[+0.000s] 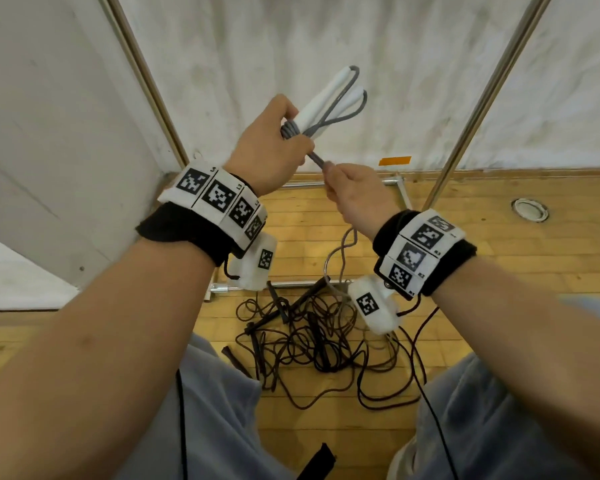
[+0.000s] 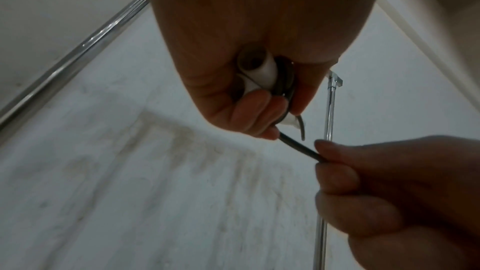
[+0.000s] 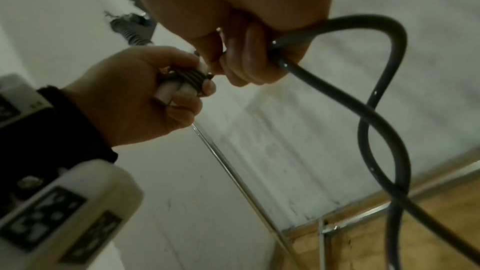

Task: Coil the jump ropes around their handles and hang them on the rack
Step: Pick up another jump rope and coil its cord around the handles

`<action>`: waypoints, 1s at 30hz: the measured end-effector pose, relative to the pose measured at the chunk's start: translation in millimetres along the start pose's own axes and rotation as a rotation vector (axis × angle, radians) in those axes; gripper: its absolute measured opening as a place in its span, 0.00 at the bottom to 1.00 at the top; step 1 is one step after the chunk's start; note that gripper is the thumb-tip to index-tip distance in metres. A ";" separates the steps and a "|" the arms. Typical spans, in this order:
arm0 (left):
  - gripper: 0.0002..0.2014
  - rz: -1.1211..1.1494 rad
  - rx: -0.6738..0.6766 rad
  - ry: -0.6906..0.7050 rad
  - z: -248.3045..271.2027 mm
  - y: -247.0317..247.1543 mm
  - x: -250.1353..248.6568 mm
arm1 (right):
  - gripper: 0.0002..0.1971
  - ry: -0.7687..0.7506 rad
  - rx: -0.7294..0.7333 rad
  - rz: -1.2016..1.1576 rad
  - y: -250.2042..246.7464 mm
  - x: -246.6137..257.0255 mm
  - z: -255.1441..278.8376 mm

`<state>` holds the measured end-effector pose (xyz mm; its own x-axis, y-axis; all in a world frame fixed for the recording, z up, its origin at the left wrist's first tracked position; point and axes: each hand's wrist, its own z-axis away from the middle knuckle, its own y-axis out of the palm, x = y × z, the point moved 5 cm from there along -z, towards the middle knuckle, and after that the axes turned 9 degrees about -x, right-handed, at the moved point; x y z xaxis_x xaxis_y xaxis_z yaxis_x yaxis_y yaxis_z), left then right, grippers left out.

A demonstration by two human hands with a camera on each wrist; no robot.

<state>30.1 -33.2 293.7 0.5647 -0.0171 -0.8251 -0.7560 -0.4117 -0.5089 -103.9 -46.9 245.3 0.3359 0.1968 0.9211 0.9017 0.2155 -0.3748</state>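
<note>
Left hand (image 1: pixel 269 143) grips two white handles (image 1: pixel 326 98) pointing toward 1 o'clock, grey rope (image 1: pixel 293 129) coiled round them; right hand (image 1: pixel 357 199) pinches the rope's free length at 5 o'clock of the coil.

1. The handles (image 1: pixel 321 98) are white; the rope (image 1: pixel 340 110) wound around them is grey.
2. The tangled ropes (image 1: pixel 312 341) on the floor are dark brown.
3. The floor (image 1: pixel 482 271) is honey-coloured wood.
4. The wristbands (image 1: pixel 219 199) carry black-and-white square codes.
5. A tape strip (image 1: pixel 394 161) is orange.
</note>
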 end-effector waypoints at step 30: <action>0.11 -0.770 0.314 0.256 34.9 65.4 45.5 | 0.19 -0.392 0.076 0.745 -31.7 1.5 -4.8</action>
<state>-5.2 -29.1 214.4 0.9850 -0.0570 -0.1627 -0.1686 -0.1228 -0.9780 -130.7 -58.0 259.1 0.7042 0.6276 0.3321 0.4563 -0.0415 -0.8889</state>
